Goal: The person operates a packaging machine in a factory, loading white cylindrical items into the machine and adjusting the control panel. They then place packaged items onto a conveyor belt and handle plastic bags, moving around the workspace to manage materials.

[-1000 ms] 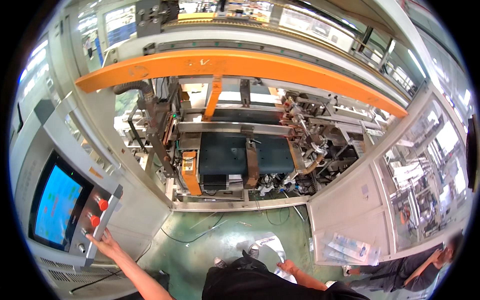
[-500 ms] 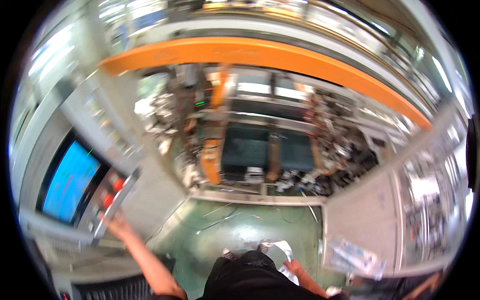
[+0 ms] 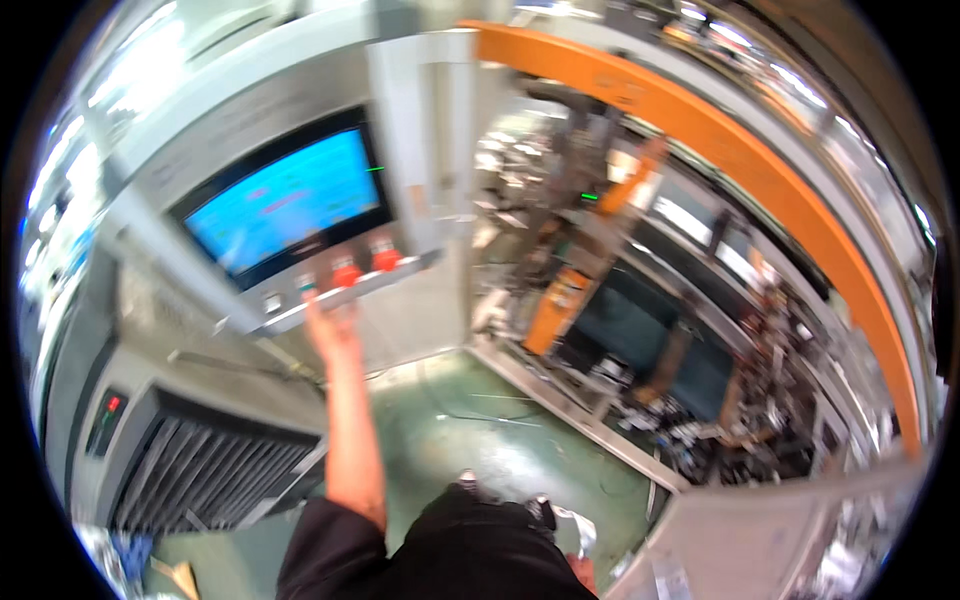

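Observation:
My left hand point(image 3: 332, 330) is raised to a grey control panel, one finger stretched up at a small green button point(image 3: 306, 284); blur hides whether it presses. Two red knobs point(image 3: 346, 271) sit to the right of that finger, with a lit blue touchscreen point(image 3: 285, 203) above them. Low beside my right leg, partly hidden by my body, my right hand point(image 3: 583, 571) is closed on a shiny white strip point(image 3: 582, 530) that curls up from it.
A machine with an orange beam point(image 3: 690, 100) and dark belts point(image 3: 625, 312) stands to the right behind a low metal sill point(image 3: 570, 405). On the left is a grey unit with a slatted vent point(image 3: 205, 465). Thin scraps lie on the green floor point(image 3: 430, 470).
My view has swung left, bringing the control panel nearer the middle. My left hand stays at the panel's buttons. The right hand still has the white strip.

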Tool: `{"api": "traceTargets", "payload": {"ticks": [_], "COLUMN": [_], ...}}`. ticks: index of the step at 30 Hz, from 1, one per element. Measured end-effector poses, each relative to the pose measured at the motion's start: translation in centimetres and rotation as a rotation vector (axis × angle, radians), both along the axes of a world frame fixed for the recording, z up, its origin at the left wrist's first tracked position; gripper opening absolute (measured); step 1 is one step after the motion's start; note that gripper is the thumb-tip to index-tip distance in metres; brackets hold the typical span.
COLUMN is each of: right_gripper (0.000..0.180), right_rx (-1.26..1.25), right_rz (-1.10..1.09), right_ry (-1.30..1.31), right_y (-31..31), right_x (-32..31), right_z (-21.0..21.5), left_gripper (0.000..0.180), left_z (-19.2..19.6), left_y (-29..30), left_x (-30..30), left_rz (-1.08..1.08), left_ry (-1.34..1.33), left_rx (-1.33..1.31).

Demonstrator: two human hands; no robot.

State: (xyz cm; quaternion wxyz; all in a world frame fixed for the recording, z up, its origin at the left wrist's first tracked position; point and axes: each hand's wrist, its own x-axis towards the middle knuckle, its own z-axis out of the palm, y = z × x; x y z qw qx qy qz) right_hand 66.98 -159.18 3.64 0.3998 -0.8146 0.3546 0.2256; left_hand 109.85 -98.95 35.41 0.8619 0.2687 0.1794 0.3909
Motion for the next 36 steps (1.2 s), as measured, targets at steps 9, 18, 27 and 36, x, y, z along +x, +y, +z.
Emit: {"api": "traceTargets", "payload": {"ticks": [9,18,27,36], "right_gripper": [0.052,0.051,0.052,0.053], "right_rx": [0.069,-0.007,0.018,-0.034], "right_rz": [-0.133,-0.1,-0.087,-0.026], "right_ry": [-0.046,0.078,0.021,0.067], "right_y": [1.3,1.2,1.0,0.8], "right_x": [3.0,0.4,0.6,1.2], "right_z": [2.6,-0.3,-0.4,-0.9], "left_gripper": [0.07,0.075,0.071,0.067], "left_z": [1.1,1.8,1.0,1.7], "left_y": [0.7,0.3,0.1,1.0], "left_x": [0.6,0.0,-0.2,-0.2], "left_rz": [0.014,0.025,0.005,-0.001], "left_ry": [0.136,0.173,0.079,0.137], "left_rx": [-0.029,0.007,0.035,-0.015]}}
